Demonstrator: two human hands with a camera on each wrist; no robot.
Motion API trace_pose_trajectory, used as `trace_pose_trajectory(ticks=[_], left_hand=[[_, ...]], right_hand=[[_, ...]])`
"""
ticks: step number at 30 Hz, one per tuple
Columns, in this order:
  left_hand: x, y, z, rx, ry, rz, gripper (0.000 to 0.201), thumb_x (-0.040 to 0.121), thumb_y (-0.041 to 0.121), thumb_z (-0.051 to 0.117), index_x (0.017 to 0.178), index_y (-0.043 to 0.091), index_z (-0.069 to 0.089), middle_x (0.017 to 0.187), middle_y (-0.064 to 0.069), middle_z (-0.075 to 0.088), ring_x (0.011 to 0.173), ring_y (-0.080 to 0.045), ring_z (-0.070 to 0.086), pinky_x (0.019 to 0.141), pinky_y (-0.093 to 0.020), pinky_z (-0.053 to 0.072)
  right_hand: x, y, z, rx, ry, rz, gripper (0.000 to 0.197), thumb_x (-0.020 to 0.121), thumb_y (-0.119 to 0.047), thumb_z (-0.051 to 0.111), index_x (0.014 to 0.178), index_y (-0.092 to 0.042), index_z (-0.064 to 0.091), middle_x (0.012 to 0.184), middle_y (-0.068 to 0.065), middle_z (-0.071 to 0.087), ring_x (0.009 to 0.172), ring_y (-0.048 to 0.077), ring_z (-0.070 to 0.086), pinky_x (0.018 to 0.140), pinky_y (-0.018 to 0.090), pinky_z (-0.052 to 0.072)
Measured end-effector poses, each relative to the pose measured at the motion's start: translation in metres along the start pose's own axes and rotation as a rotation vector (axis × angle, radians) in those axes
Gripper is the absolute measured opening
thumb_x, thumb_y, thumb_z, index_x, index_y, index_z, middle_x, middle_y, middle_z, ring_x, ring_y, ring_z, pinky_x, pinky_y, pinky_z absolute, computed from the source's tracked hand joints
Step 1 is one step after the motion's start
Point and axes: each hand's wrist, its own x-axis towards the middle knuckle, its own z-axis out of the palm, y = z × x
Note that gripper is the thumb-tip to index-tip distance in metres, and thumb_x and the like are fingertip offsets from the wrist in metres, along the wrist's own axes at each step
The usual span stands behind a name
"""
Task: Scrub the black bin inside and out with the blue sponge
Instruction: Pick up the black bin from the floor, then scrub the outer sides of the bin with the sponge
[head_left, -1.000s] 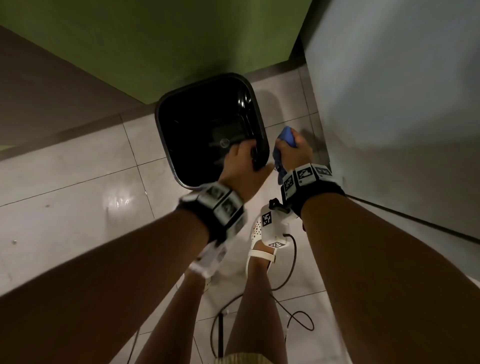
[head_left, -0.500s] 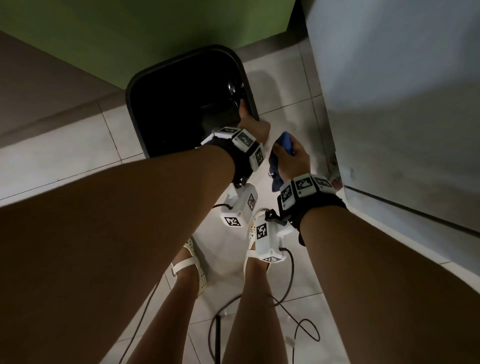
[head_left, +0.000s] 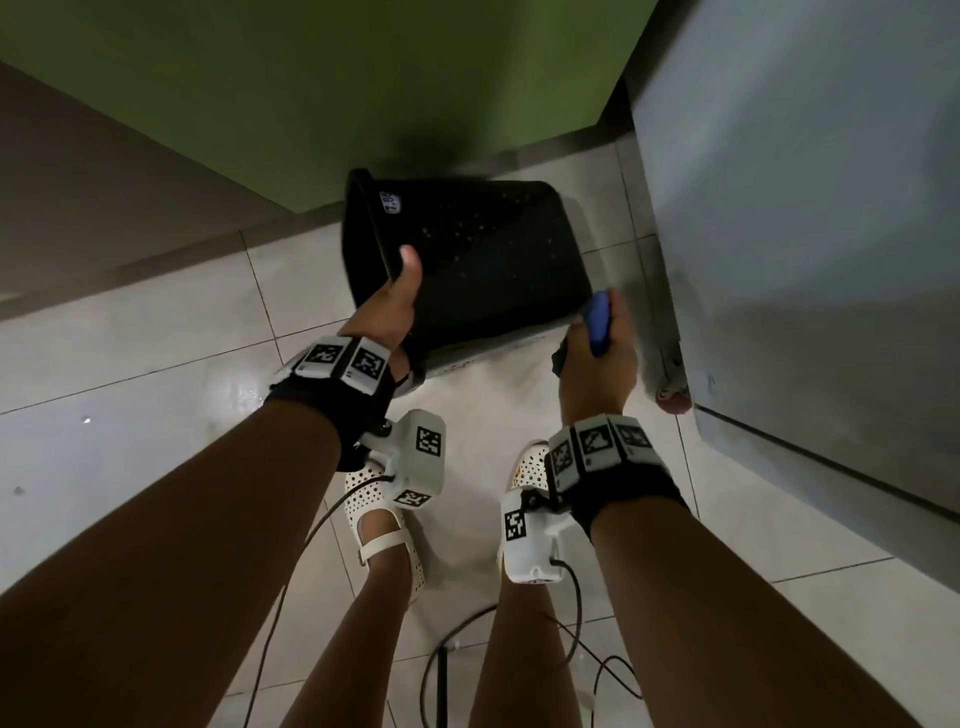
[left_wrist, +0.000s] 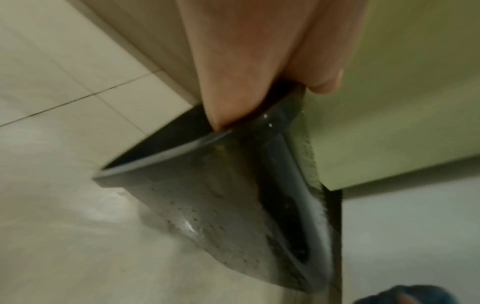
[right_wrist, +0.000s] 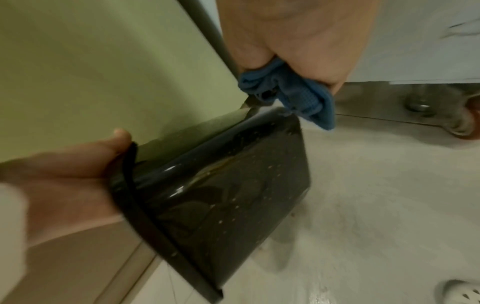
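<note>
Now the bin (head_left: 483, 260) is up off the floor (head_left: 156, 374) and tipped on its side. Its open mouth faces the left of the person, and its flat bottom points to the right. So its long way runs left to right, in front of both feet. Little wet drops sit on its dark side.

On the mouth side of the bin is the left hand (head_left: 392, 306). It grips the rim, with the thumb lying on the outside and the other fingers hooked inside, out of sight. This hand carries the bin.

On the bottom side of the bin is the right hand (head_left: 597, 358). It is closed tight round the sponge (head_left: 597, 322), which looks soft and crumpled, like a cloth. The sponge is right at the bottom corner of the bin. I cannot tell if it touches yet.

The right hand is the near one for the outside wall. I think a short sweep left, along the long side of the bin, would begin the scrub.

Behind the bin is a green wall (head_left: 363, 78). Past the sponge stands a grey cabinet (head_left: 805, 182).
</note>
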Motion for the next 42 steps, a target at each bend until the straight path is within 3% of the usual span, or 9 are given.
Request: trace_pose_trajectory(ticks=[3,5,10,14,18,22,32,37,42], left_hand=[[0.012,-0.014,-0.018,0.015,-0.039,-0.073,0.074,0.078,0.076,0.028,0.122,0.022,0.056,0.120,-0.011,0.065,0.109,-0.027,0.063,0.103,-0.046,0.043],[0.018,-0.023,-0.025,0.025,-0.011,-0.076,0.077,0.079,0.076,0.023,0.120,0.022,0.057,0.120,-0.012,0.065,0.107,-0.028,0.063,0.100,-0.042,0.044],[0.051,-0.064,-0.055,0.007,0.033,-0.140,0.108,0.036,0.099,0.031,0.107,0.026,0.067,0.112,-0.015,0.068,0.104,-0.037,0.064,0.101,-0.056,0.039],[0.040,-0.054,-0.053,-0.094,0.057,-0.113,0.081,0.072,0.084,0.020,0.093,0.022,0.068,0.115,-0.015,0.066,0.114,-0.036,0.057,0.109,-0.052,0.033],[0.044,-0.046,-0.055,-0.232,0.028,-0.037,0.063,0.091,0.063,0.023,0.098,0.017,0.065,0.088,-0.004,0.074,0.090,-0.020,0.068,0.094,-0.033,0.050],[0.044,-0.031,-0.052,0.139,0.224,0.062,0.067,0.093,0.060,0.013,0.101,0.016,0.062,0.079,-0.002,0.065,0.073,-0.015,0.061,0.059,-0.024,0.048],[0.055,-0.031,-0.050,0.291,0.285,0.120,0.057,0.094,0.056,0.015,0.091,0.019,0.058,0.069,0.006,0.055,0.065,-0.005,0.051,0.053,-0.015,0.035],[0.051,-0.030,-0.048,0.402,0.316,0.224,0.045,0.100,0.039,0.019,0.132,0.018,0.043,0.086,0.004,0.048,0.072,-0.008,0.044,0.047,0.003,0.034],[0.052,-0.031,-0.048,0.297,0.314,0.186,0.049,0.097,0.049,0.017,0.097,0.018,0.054,0.071,0.006,0.053,0.062,-0.001,0.048,0.037,0.002,0.033]], right_hand=[[-0.009,-0.003,0.024,-0.215,-0.025,-0.230,0.042,0.092,-0.020,0.053,0.133,-0.020,0.043,0.126,0.006,0.054,0.109,0.015,0.055,0.094,0.035,0.050],[-0.012,-0.001,0.042,-0.363,-0.082,-0.377,0.046,0.092,-0.019,0.052,0.136,-0.020,0.041,0.134,0.008,0.048,0.121,0.024,0.046,0.101,0.040,0.042],[-0.028,0.012,0.082,-0.566,-0.260,-0.524,0.047,0.092,-0.018,0.053,0.137,-0.025,0.042,0.144,0.009,0.036,0.126,0.032,0.031,0.098,0.033,0.032],[-0.039,0.038,0.109,-0.745,-0.390,-0.692,0.045,0.089,-0.030,0.046,0.133,-0.024,0.048,0.142,0.015,0.041,0.125,0.040,0.030,0.101,0.050,0.036],[-0.043,0.065,0.124,-1.024,-0.295,-0.845,0.049,0.089,-0.044,0.038,0.136,-0.028,0.043,0.146,0.013,0.037,0.133,0.040,0.025,0.106,0.052,0.029],[-0.038,0.063,0.133,-1.089,-0.269,-0.892,0.060,0.086,-0.050,0.051,0.139,-0.027,0.038,0.149,0.018,0.029,0.138,0.043,0.020,0.111,0.053,0.012],[-0.017,0.052,0.136,-1.035,-0.331,-0.935,0.044,0.089,-0.037,0.039,0.126,-0.019,0.055,0.142,0.025,0.039,0.133,0.045,0.030,0.109,0.052,0.023],[-0.007,0.042,0.133,-0.966,-0.319,-0.940,0.060,0.077,-0.043,0.045,0.129,-0.015,0.052,0.143,0.027,0.035,0.129,0.043,0.034,0.105,0.050,0.029],[-0.006,0.047,0.135,-0.983,-0.409,-0.962,0.055,0.089,-0.040,0.033,0.132,-0.009,0.048,0.144,0.026,0.035,0.135,0.043,0.027,0.111,0.051,0.019]])
